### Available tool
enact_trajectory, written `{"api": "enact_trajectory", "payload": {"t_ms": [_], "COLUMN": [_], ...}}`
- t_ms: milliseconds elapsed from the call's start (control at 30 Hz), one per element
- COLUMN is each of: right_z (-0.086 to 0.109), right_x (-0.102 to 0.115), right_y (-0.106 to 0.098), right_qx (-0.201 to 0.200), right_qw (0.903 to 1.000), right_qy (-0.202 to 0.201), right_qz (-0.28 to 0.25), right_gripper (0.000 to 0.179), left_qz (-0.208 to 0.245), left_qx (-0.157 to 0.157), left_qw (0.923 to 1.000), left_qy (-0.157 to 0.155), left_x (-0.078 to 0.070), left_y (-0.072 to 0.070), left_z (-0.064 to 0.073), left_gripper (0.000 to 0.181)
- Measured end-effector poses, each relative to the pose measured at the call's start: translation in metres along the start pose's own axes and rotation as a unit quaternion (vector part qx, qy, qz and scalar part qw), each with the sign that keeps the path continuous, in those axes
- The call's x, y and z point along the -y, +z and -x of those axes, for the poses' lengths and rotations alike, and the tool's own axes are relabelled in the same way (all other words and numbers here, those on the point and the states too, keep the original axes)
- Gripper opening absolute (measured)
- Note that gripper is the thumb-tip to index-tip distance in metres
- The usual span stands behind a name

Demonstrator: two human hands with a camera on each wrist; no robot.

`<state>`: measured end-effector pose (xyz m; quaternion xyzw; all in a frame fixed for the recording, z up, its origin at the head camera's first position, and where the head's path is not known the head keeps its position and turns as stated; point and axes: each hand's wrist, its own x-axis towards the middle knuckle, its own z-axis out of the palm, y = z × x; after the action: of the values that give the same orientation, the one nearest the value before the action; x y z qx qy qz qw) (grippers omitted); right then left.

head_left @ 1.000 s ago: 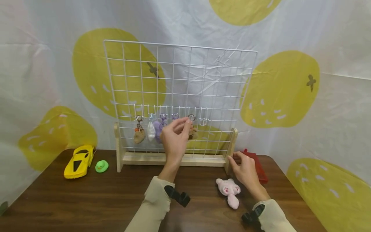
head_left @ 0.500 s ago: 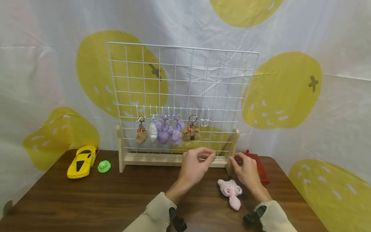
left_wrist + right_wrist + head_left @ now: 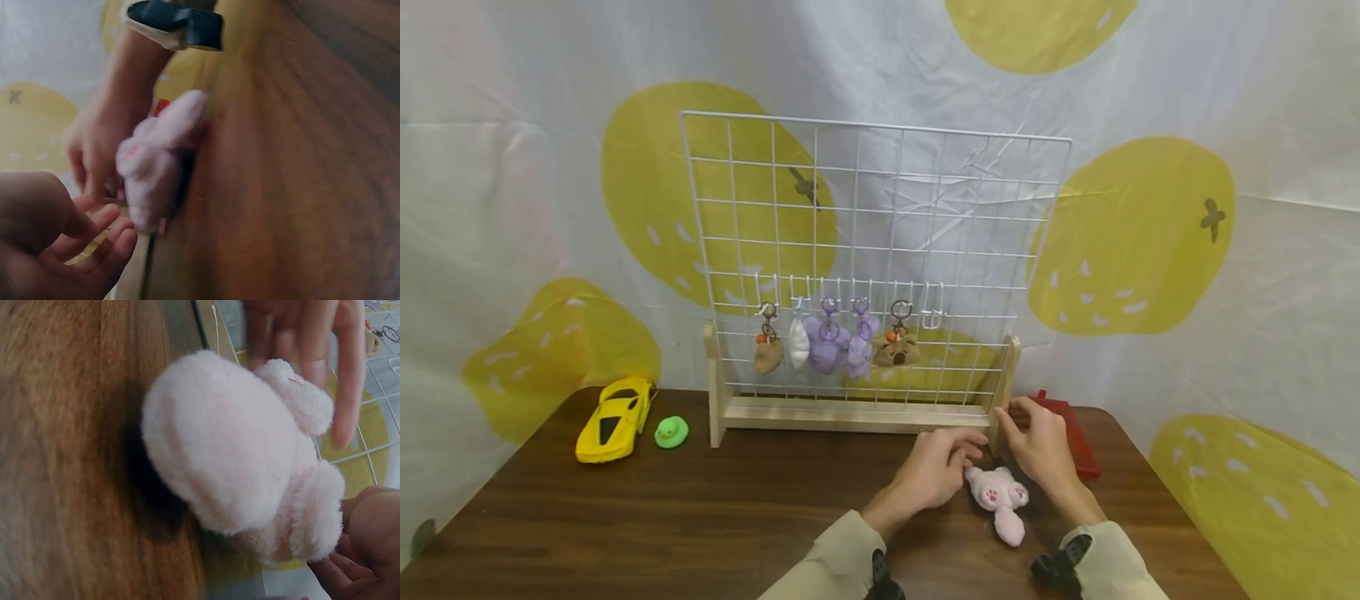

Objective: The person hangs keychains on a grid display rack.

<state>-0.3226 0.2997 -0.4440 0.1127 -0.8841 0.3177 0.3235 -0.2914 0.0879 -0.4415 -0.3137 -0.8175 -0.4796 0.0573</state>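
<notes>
A pink plush toy (image 3: 992, 493) with paw prints lies on the table in front of the wire grid rack (image 3: 850, 242). My left hand (image 3: 936, 467) is at its left side, fingers loosely extended and holding nothing; in the left wrist view, the fingertips (image 3: 125, 240) are right beside the pink plush (image 3: 153, 169). My right hand (image 3: 1041, 442) grips the rack's right wooden leg (image 3: 1009, 367) between thumb and fingers. From the right wrist, the plush (image 3: 219, 444) fills the middle of the view.
Several plush keychains, brown (image 3: 767, 354), white (image 3: 798, 343), purple (image 3: 825, 350) and a bear face (image 3: 897, 351), hang from hooks on the grid. An unloaded hook (image 3: 932, 317) is right of them. A yellow toy car (image 3: 616, 421), green duck (image 3: 671, 432) and red object (image 3: 1078, 442) stand on the table.
My left hand has left the bear-face keychain on its hook and come down to the right, beside the pink plush, its fingers loosening. My right hand stays at the wooden leg.
</notes>
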Motion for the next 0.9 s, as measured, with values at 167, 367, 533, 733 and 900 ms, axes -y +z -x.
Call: {"api": "enact_trajectory", "payload": {"t_ms": [167,367,533,733,900], "right_z": [0.001,0.000,-0.001,-0.001,-0.001], "right_x": [-0.002,-0.002,0.000,-0.001,0.001], "right_y": [0.000,0.001,0.000,-0.001,-0.001], "right_qx": [0.001,0.004,0.007,0.010,0.014], "right_qw": [1.0000,1.0000,0.9999,0.9999,0.9997], "right_qy": [0.005,0.005,0.007,0.010,0.017], "right_qz": [0.001,0.003,-0.001,-0.002,-0.010], "right_gripper": [0.013,0.013,0.013,0.014,0.015], "left_qz": [-0.063,-0.139,-0.151,-0.174,-0.186], "left_qx": [0.067,0.133,0.181,0.198,0.209], "left_qw": [0.9957,0.9809,0.9716,0.9640,0.9582], "left_qy": [0.004,0.029,0.025,0.034,0.061], "left_x": [0.006,0.010,0.013,0.014,0.015], "left_y": [0.008,0.005,0.005,0.004,0.000], "left_z": [-0.001,0.000,0.002,0.003,0.003], "left_gripper": [0.068,0.077,0.082,0.075,0.051]}}
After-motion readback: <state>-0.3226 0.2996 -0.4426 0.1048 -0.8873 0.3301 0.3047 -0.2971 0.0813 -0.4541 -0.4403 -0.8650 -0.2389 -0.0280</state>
